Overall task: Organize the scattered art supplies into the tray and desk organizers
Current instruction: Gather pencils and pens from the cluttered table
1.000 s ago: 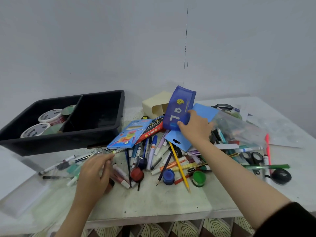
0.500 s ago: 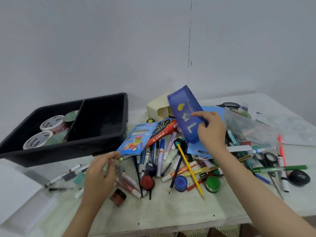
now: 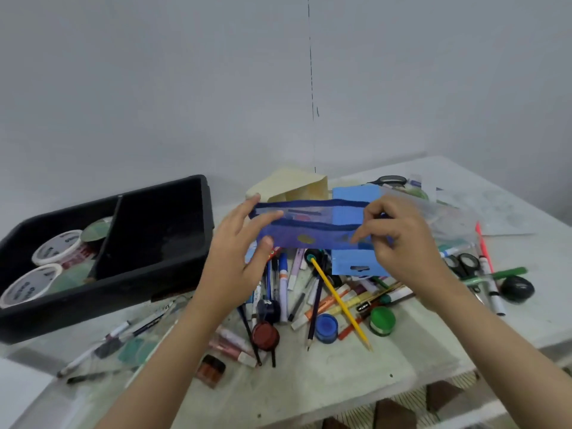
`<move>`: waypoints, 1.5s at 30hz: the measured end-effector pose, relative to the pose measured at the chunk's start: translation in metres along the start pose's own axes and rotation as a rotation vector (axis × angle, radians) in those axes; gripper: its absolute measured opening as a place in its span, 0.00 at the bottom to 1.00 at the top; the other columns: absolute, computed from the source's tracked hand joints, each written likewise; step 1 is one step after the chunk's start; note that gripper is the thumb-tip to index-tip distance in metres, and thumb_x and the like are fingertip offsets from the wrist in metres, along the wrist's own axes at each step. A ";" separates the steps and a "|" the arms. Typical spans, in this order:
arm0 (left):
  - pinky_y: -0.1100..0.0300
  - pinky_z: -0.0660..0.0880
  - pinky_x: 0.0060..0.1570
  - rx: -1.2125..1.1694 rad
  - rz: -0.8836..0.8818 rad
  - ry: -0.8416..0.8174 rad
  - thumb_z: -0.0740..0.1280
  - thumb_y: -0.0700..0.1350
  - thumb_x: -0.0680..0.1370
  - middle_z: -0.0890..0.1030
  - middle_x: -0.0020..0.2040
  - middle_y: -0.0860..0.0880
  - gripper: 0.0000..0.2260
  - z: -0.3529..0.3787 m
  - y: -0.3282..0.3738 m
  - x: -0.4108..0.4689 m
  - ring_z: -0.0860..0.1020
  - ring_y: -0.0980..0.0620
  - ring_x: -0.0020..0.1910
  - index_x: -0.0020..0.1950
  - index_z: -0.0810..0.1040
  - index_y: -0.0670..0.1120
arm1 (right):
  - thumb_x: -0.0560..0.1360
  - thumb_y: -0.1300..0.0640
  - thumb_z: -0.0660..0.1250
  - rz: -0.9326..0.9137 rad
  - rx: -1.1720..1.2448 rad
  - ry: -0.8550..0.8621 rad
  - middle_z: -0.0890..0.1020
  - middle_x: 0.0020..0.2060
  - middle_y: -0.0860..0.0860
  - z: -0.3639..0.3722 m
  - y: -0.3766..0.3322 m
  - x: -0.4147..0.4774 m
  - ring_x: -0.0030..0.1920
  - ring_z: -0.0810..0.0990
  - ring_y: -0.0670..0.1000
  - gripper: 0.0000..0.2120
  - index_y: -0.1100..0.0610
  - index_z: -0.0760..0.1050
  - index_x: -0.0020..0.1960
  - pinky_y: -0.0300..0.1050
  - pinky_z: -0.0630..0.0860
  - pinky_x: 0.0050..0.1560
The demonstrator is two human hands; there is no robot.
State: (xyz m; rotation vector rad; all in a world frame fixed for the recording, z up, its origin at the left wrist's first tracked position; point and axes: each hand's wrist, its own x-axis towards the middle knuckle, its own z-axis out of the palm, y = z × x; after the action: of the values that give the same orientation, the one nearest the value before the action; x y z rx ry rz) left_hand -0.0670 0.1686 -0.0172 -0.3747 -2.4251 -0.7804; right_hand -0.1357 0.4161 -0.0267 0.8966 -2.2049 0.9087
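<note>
The blue pencil pouch [image 3: 309,226] is held in the air over the middle of the worktop [image 3: 309,376], above the heap of pens and markers. Its long axis runs level from left to right, roughly along the worktop's near edge. The dark zip band lies along the top, and the printed face is turned toward the person.

The left hand [image 3: 238,255] pinches the pouch's left end, with the thumb under the lower edge and the fingers [image 3: 272,215] laid over the front and top. The right hand [image 3: 399,243] grips the right end with its fingers curled in tight, pinching near the zip line. Whether it has the zip pull itself cannot be told.

The black tray [image 3: 205,212] sits toward the far left corner of the worktop. Its left compartment holds tape rolls [image 3: 54,250]. A beige desk organizer [image 3: 294,184] stands just behind the pouch, toward the far edge. A light blue card [image 3: 356,263] lies under the pouch's right end.

Below the pouch, a yellow pencil [image 3: 340,301] lies on a diagonal with its tip toward the near edge. Scissors [image 3: 464,264] lie toward the right edge.
</note>
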 end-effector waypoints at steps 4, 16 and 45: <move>0.50 0.58 0.70 0.093 -0.003 -0.141 0.59 0.47 0.78 0.68 0.71 0.45 0.13 0.014 0.001 0.011 0.63 0.45 0.71 0.57 0.80 0.50 | 0.63 0.78 0.61 -0.030 -0.040 -0.012 0.74 0.34 0.55 -0.006 0.000 -0.013 0.38 0.72 0.58 0.18 0.58 0.82 0.33 0.46 0.65 0.43; 0.65 0.74 0.43 -0.046 -0.120 -0.020 0.69 0.36 0.72 0.80 0.44 0.55 0.10 0.034 0.010 0.023 0.77 0.57 0.43 0.51 0.83 0.44 | 0.68 0.62 0.59 -0.003 -0.039 0.024 0.76 0.36 0.51 -0.024 0.017 -0.025 0.40 0.73 0.51 0.11 0.59 0.81 0.39 0.45 0.67 0.46; 0.43 0.68 0.59 0.135 -0.237 0.092 0.68 0.41 0.69 0.74 0.64 0.46 0.03 0.105 0.052 0.008 0.72 0.44 0.63 0.40 0.81 0.46 | 0.69 0.61 0.72 0.353 -0.045 -0.313 0.76 0.59 0.50 -0.089 0.133 -0.052 0.62 0.71 0.53 0.13 0.45 0.81 0.46 0.57 0.64 0.63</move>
State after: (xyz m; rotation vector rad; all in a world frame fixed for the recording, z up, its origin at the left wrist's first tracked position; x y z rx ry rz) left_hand -0.0970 0.2739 -0.0602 0.0021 -2.4459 -0.7104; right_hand -0.1827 0.5744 -0.0595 0.6742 -2.7026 0.9204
